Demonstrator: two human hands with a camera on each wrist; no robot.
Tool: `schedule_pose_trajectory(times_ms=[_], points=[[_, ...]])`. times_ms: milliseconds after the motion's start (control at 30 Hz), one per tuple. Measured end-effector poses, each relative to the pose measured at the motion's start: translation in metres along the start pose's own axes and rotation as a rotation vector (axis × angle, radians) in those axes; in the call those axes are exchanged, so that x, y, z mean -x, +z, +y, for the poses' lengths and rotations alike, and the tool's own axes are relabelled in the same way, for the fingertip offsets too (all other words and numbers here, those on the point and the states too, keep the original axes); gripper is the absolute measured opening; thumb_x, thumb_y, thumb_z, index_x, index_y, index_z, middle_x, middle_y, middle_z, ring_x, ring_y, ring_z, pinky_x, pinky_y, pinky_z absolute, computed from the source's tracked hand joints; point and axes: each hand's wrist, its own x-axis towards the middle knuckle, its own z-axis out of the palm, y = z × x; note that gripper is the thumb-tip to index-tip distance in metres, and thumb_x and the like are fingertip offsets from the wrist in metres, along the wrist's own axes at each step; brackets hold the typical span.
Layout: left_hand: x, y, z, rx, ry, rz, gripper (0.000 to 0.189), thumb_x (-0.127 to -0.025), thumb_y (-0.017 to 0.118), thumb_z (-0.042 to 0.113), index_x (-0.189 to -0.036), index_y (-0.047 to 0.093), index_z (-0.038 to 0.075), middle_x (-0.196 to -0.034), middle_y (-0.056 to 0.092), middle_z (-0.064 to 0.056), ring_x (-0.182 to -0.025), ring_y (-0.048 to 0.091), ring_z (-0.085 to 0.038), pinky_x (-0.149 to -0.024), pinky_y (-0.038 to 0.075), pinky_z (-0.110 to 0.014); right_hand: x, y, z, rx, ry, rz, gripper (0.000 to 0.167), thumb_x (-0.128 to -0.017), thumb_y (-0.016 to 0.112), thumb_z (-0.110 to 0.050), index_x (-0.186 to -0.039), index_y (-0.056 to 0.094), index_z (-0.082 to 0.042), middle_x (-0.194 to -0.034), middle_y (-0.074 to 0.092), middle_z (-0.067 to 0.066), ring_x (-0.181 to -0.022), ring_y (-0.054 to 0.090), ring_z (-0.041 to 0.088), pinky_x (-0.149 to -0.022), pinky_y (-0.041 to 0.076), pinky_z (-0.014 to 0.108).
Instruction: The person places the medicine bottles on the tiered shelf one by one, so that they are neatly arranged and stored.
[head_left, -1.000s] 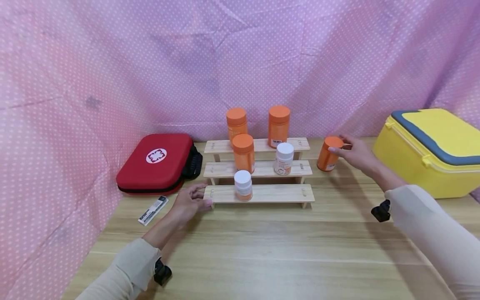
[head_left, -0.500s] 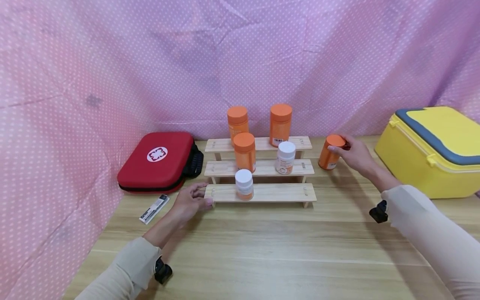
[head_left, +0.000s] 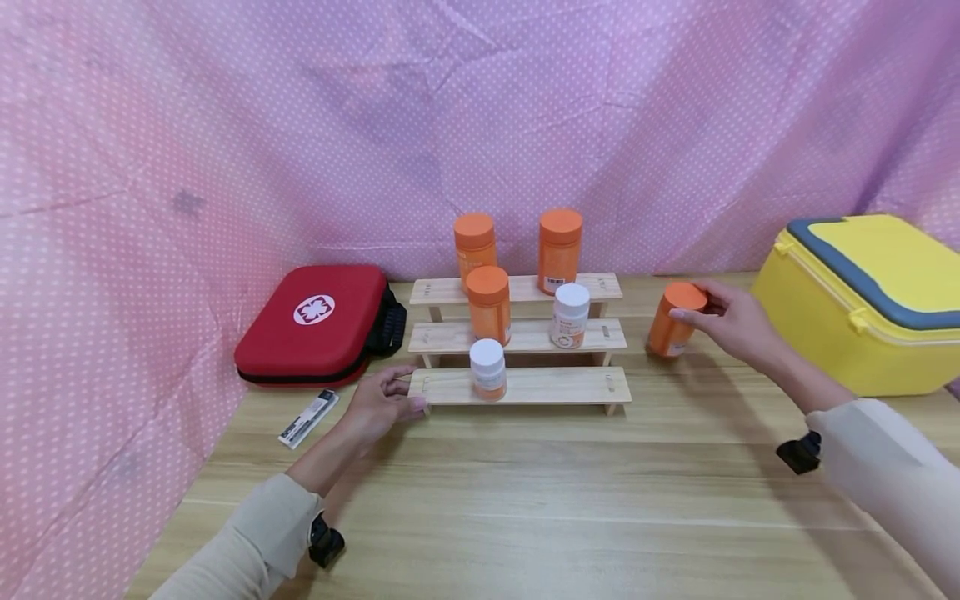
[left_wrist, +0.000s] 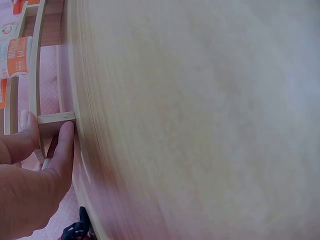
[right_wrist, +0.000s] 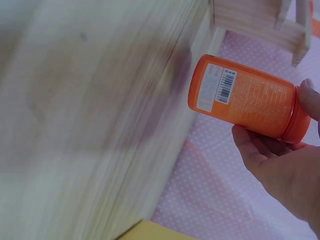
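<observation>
My right hand (head_left: 738,323) grips an orange pill bottle (head_left: 672,329) near its orange cap, right of a three-step wooden display rack (head_left: 558,387). In the right wrist view the bottle (right_wrist: 245,97) shows a barcode label, and its base looks slightly off the table. My left hand (head_left: 378,406) holds the left end of the rack's lowest step; in the left wrist view thumb and fingers pinch the board by its leg (left_wrist: 56,118). Two orange bottles (head_left: 558,250) stand on the top step. The middle step bears an orange bottle (head_left: 489,308) and a white-capped bottle (head_left: 570,317). Another white-capped bottle (head_left: 488,369) stands on the lowest.
A red first-aid case (head_left: 311,325) lies at the left, with a small white flat packet (head_left: 308,418) in front of it. At the right stands a yellow box (head_left: 840,317) with a grey-rimmed lid. A pink dotted cloth (head_left: 375,125) hangs behind the table (head_left: 525,500).
My right hand has moved the orange bottle a little to the right and toward me. The left hand stays on the rack.
</observation>
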Motion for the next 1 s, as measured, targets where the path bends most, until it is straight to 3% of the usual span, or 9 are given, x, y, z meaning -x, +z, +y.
schedule_pose_trajectory(times_ms=[200,333,400,733,1000], points=[[0.000,-0.001,-0.001,-0.027,-0.005,0.005,0.062,-0.082,0.066,-0.014,-0.139,0.043,-0.004,-0.115,0.059,-0.026,-0.087,0.065,-0.017,-0.078,0.058,-0.033,0.026,-0.011,-0.008,-0.004,-0.054,0.007,0.048,-0.088,0.072,-0.024,-0.129,0.057,-0.005,-0.105,0.063,0.002,-0.082,0.055,-0.003,-0.065,0.047,0.010],[0.000,-0.001,0.000,-0.045,0.004,0.005,0.062,-0.083,0.066,-0.013,-0.139,0.043,-0.005,-0.116,0.060,-0.027,-0.089,0.064,-0.017,-0.078,0.058,-0.032,0.043,-0.016,-0.017,-0.020,-0.054,-0.005,0.048,-0.087,0.073,-0.021,-0.129,0.057,-0.006,-0.101,0.061,-0.012,-0.083,0.058,-0.003,-0.067,0.049,0.010],[0.001,-0.001,0.000,-0.050,0.004,0.003,0.062,-0.083,0.066,-0.013,-0.139,0.042,-0.004,-0.116,0.060,-0.027,-0.090,0.063,-0.017,-0.078,0.058,-0.032,0.050,-0.017,-0.023,-0.015,-0.040,-0.006,0.048,-0.087,0.074,-0.021,-0.130,0.057,-0.007,-0.102,0.060,-0.013,-0.084,0.058,-0.004,-0.068,0.050,0.010],[0.001,-0.002,0.001,-0.103,0.008,0.014,0.062,-0.083,0.069,-0.009,-0.139,0.044,-0.002,-0.117,0.061,-0.026,-0.093,0.062,-0.018,-0.079,0.058,-0.032,0.068,-0.021,-0.059,-0.015,-0.093,-0.034,0.055,-0.086,0.075,-0.021,-0.134,0.055,-0.006,-0.108,0.063,0.004,-0.085,0.060,-0.005,-0.069,0.051,0.009],[0.001,-0.002,0.000,-0.093,0.017,0.008,0.062,-0.083,0.068,-0.009,-0.139,0.043,-0.003,-0.117,0.060,-0.026,-0.092,0.063,-0.017,-0.078,0.058,-0.031,0.060,0.016,-0.094,-0.089,-0.145,-0.131,0.051,-0.089,0.071,-0.024,-0.133,0.054,-0.008,-0.113,0.064,0.010,-0.091,0.062,0.012,-0.073,0.054,0.017]])
